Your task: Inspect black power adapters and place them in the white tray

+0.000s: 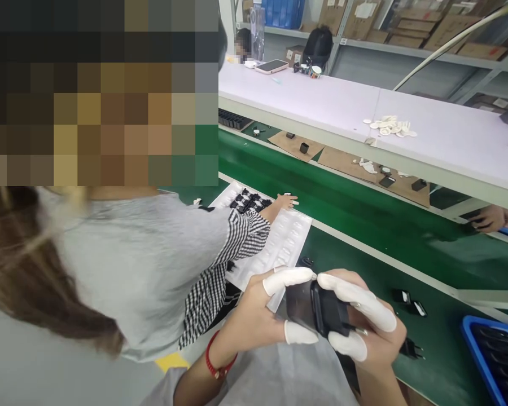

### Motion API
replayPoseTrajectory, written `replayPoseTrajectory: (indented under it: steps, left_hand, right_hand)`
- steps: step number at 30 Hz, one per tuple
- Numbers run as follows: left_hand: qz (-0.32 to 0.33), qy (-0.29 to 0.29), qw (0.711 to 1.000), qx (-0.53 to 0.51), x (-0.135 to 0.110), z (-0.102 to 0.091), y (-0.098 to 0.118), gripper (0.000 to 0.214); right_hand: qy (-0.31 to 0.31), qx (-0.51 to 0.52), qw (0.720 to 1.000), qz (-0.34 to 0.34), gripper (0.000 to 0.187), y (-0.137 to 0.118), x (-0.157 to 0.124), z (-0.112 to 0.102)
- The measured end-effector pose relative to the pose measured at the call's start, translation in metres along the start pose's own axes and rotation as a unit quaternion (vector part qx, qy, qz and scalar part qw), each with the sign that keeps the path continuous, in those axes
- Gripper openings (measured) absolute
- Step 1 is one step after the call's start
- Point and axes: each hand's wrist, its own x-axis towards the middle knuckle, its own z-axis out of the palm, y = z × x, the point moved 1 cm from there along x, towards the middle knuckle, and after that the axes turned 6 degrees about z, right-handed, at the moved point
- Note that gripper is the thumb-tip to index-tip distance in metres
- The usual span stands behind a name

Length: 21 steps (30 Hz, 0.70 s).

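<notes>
A black plug-in power adapter with metal pins is held up close to me, gripped between my left hand and my right hand. White finger cots cover several of my fingertips, and a red cord bracelet circles my left wrist. Two more black adapters lie on the green conveyor belt just past my right hand. Another black adapter lies just below my right fingers, partly hidden by them.
A co-worker in a grey top and checked sleeve leans over a white blister tray holding black adapters. Another person's hand is at right. A blue tray sits at lower right. A white bench with loose finger cots runs behind.
</notes>
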Motion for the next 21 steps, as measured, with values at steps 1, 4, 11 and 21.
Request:
replayPoseTrajectory:
  steps: [1, 4, 11, 21]
  left_hand:
    - [0.003, -0.001, 1.000, 0.005, -0.001, 0.001, 0.000, 0.060]
    - [0.012, -0.002, 1.000, 0.012, -0.002, 0.003, 0.000, 0.061]
    - [0.017, -0.017, 1.000, 0.015, -0.002, 0.008, -0.001, 0.062]
    - [0.045, -0.004, 0.999, 0.005, 0.000, 0.013, 0.004, 0.064]
  right_hand:
    - [0.002, -0.001, 1.000, -0.003, 0.045, 0.001, -0.001, 0.000]
    - [0.015, -0.007, 1.000, -0.003, 0.044, 0.004, -0.005, -0.002]
    - [0.037, 0.003, 0.998, 0.045, 0.043, 0.001, -0.016, -0.008]
    - [0.037, 0.021, 0.998, 0.040, 0.041, -0.004, -0.010, -0.009]
